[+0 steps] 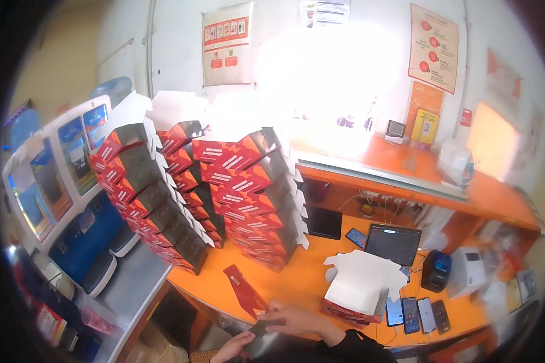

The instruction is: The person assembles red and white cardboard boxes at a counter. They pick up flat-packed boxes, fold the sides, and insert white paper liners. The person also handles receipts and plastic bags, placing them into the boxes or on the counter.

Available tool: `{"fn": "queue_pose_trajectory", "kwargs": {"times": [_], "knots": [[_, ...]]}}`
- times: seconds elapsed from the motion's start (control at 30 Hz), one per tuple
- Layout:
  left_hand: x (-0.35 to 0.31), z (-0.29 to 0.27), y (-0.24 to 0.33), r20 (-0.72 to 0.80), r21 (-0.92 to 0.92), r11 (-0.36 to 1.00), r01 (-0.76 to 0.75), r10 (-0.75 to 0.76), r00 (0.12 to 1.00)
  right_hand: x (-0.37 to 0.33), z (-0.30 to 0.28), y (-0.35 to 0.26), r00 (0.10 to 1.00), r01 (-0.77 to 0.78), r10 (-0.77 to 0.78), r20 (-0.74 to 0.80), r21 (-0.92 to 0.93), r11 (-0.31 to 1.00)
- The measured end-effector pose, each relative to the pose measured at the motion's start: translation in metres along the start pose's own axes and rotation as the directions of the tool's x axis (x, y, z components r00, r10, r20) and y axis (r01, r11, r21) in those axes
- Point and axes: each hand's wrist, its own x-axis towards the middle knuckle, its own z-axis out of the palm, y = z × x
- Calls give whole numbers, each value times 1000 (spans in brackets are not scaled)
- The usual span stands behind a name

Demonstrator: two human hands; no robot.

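Observation:
A partly folded red carton (243, 293) with a dark side panel is between my hands at the front edge of the orange table. My left hand (235, 348) grips its dark panel from below. With fingers bent over the upper end of that panel, my right hand (297, 322) holds the carton too. The red panel stretches away from my hands toward the stacks. To the right of my right hand stands a small pile of red cartons with a white open lid (364, 273).
Tall leaning stacks of open red-and-black cartons (248, 199) (157, 199) rise at the far left of the table. Several phones (410, 316), a tablet (393, 243), a dark card terminal (436, 270) and a white printer (467, 271) sit at the right. An orange counter ledge (375, 166) runs behind.

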Motion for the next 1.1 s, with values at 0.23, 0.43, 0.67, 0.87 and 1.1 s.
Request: {"fn": "queue_pose_trajectory", "kwargs": {"times": [0.23, 0.43, 0.67, 0.87, 1.1], "knots": [[31, -26, 0, -119, 119, 958, -262, 276, 954, -1, 2, -9, 974, 26, -113, -196, -399, 917], [7, 46, 63, -338, -144, 814, -562, 494, 801, 4, 32, -8, 885, 284, -349, -309, -235, 929], [17, 75, 61, -205, -314, 774, -550, 511, 835, -9, -4, -16, 914, 138, -236, -329, -294, 946], [24, 75, 49, -16, -149, 818, -555, 559, 829, -21, -4, -8, 833, 59, -113, -542, -117, 991], [29, 80, 31, 82, 39, 793, -608, 604, 793, -23, 5, -1, 790, -40, -17, -613, -79, 996]]}}
